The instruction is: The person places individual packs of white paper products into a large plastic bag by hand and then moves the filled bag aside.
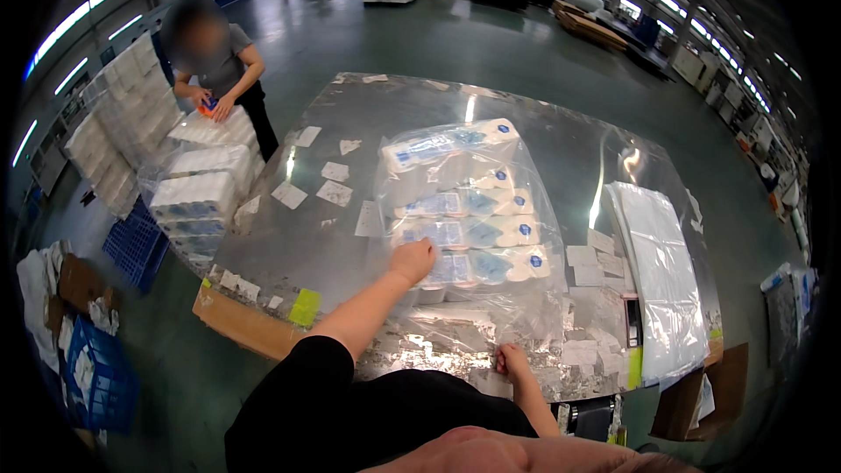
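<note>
A large clear plastic bag (pixel 541 210) lies on the metal-topped table, with several white packs of paper rolls (pixel 495 264) inside, stacked in rows with blue print. My left hand (pixel 413 260) is closed on the film at the left side of the nearest pack. Lower down, at the near end of the bag, my right hand (pixel 511 357) has its fingers pinched together on the loose film. The bag's near edge is hard to make out against the shiny tabletop.
Flat plastic bags (pixel 659 285) are piled at the table's right side. Paper scraps (pixel 335 193) lie about the tabletop (pixel 350 114). At the far left a co-worker (pixel 229 57) handles an orange object over wrapped packs (pixel 200 184). A blue crate (pixel 98 377) and a cardboard box (pixel 701 398) stand below.
</note>
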Demonstrator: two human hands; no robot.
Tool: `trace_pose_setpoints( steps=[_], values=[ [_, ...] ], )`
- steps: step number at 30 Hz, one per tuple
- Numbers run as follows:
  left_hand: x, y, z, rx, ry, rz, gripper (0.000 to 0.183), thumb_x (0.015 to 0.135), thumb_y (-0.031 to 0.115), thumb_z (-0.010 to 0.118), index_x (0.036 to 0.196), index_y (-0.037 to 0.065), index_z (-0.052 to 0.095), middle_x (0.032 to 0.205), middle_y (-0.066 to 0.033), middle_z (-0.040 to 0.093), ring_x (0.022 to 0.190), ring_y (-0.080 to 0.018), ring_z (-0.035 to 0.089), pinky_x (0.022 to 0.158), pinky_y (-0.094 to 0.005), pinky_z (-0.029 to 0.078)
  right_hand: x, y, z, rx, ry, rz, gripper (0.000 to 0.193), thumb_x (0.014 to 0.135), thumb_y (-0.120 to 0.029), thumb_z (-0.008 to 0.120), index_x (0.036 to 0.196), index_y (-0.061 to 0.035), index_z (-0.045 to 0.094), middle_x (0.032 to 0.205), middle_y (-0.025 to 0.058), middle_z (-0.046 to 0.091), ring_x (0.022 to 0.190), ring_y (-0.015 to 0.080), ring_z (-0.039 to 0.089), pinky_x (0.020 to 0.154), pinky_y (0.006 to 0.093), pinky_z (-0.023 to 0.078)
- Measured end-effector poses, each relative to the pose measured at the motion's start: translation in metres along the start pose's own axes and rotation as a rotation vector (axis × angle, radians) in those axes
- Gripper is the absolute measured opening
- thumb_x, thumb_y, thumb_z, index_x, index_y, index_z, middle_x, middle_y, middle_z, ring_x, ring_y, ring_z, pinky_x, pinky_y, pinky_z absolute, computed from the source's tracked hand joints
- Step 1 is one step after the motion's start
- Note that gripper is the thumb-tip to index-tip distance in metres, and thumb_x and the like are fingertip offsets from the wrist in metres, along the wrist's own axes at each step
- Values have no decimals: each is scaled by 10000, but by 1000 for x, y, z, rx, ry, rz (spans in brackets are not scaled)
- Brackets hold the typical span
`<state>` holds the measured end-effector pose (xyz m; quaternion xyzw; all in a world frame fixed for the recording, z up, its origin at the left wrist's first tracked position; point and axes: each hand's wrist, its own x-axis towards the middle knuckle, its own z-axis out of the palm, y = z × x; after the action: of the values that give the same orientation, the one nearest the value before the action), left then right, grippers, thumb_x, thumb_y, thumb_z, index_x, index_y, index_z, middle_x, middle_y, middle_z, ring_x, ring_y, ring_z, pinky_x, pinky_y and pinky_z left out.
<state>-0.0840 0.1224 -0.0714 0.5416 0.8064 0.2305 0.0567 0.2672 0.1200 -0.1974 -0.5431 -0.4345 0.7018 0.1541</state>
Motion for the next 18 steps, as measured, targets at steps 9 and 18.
trace_pose_setpoints(
  steps=[9, 18],
  values=[
    [-8, -2, -2, -23, 53, 16, 244, 828, 253, 444, 818, 63, 597, 733, -173, 627, 682, -362, 603, 635, -466, 478, -9, 9, 9, -49, 85, -164, 248, 869, -199, 474, 660, -69, 502, 445, 9, 408, 336, 126, 388, 326, 257, 294],
    [-7, -1, -3, -1, 23, -26, 252, 829, 268, 437, 814, 71, 592, 751, -167, 631, 701, -357, 605, 647, -461, 477, -11, 13, 6, 17, 35, -167, 260, 894, -231, 478, 685, -76, 485, 448, 5, 410, 333, 123, 385, 326, 256, 295]
  ],
)
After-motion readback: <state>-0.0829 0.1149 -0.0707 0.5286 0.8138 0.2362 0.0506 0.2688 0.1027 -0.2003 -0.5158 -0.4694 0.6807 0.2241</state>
